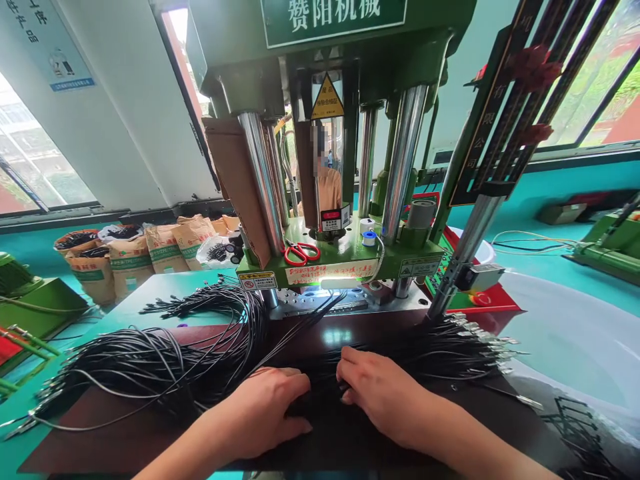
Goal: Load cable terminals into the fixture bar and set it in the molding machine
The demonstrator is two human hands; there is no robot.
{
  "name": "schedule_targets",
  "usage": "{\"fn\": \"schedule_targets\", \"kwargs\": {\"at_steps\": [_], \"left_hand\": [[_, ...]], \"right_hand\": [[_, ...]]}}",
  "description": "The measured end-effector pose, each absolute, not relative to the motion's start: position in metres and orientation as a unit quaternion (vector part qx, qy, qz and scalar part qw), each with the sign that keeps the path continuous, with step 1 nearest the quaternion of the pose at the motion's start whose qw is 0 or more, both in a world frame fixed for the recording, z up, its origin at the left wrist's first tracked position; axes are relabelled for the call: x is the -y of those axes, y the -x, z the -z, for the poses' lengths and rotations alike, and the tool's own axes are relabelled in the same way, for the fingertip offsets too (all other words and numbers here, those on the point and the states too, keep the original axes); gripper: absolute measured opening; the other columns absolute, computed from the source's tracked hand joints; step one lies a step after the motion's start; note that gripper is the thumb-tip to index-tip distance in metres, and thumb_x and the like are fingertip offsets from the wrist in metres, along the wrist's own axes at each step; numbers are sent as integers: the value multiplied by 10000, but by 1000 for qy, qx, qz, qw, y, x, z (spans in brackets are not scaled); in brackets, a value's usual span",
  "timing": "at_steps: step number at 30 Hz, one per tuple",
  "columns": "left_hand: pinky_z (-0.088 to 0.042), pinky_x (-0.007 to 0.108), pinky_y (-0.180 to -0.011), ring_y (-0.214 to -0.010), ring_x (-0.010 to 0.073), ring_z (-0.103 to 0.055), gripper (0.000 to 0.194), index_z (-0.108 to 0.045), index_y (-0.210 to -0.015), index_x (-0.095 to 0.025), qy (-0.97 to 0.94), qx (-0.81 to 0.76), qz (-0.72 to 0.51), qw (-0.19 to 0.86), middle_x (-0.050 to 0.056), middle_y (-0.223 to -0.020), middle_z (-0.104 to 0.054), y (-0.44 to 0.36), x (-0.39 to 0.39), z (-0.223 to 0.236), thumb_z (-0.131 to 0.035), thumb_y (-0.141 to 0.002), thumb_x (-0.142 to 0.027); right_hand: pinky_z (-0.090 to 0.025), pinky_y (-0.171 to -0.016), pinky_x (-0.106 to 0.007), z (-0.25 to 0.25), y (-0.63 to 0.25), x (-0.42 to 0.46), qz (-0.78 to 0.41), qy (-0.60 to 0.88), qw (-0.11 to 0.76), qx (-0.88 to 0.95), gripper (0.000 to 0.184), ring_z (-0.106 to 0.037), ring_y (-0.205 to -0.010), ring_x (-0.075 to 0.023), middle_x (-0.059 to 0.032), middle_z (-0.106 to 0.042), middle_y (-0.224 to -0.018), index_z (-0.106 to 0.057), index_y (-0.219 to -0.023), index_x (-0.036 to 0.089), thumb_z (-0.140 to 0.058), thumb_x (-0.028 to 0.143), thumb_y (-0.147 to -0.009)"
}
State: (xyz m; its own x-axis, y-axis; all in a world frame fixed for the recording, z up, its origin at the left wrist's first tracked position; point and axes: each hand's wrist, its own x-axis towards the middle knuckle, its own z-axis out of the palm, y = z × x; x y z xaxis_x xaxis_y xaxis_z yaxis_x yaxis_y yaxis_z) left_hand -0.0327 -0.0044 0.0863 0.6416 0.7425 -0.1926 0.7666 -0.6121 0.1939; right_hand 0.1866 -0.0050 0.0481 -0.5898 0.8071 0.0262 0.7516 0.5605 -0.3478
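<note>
My left hand point(270, 407) rests with curled fingers among thin black cables at the front of the dark brown board point(165, 433); its thumb stands a little apart. Close by on the right, my right hand point(375, 393) has its fingers and thumb bent together on the black cables point(440, 350), whose metal ends point right. The fingertips of both hands are partly lost in the dark bundle. Another large heap of black cables point(135, 360) loops across the board's left side. A few strands run back toward the press's lower plate point(325, 303).
A green press point(320, 253) with steel columns stands ahead, with red-handled scissors point(301, 253) on its ledge. A red control panel point(485, 301) and a white tub point(570, 333) are at right. Sacks point(130, 260) line the left wall. A person point(327, 187) is behind the press.
</note>
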Motion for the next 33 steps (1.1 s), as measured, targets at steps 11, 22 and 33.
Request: {"fn": "schedule_targets", "kwargs": {"at_steps": [11, 22, 33], "left_hand": [[-364, 243, -637, -754, 160, -574, 140, -544, -776, -214, -893, -421, 41, 156, -25, -838, -611, 33, 4, -81, -672, -750, -264], [-328, 226, -616, -705, 122, -502, 122, -585, -794, -209, -852, -466, -2, 238, -45, -779, -592, 32, 1, -86, -640, -686, -214], [-382, 215, -576, -583, 118, -550, 228, -589, -964, -222, -779, -485, -36, 395, -63, -654, -574, 37, -7, -90, -544, -831, -401]], "right_hand": [[-438, -763, -327, -61, -189, 11, -165, 430, 83, 884, 152, -593, -863, -230, -91, -638, -963, -584, -1010, 136, -494, 111, -890], [-445, -662, -273, -50, -185, 5, -154, 446, 71, 879, 93, -621, -784, -190, -34, -623, -944, -653, -848, 190, -666, 269, -800], [-391, -813, -427, -35, -310, 3, 57, 559, 60, 825, 126, -601, -862, -264, -37, -651, -842, -592, -809, 204, -587, 83, -774]]}}
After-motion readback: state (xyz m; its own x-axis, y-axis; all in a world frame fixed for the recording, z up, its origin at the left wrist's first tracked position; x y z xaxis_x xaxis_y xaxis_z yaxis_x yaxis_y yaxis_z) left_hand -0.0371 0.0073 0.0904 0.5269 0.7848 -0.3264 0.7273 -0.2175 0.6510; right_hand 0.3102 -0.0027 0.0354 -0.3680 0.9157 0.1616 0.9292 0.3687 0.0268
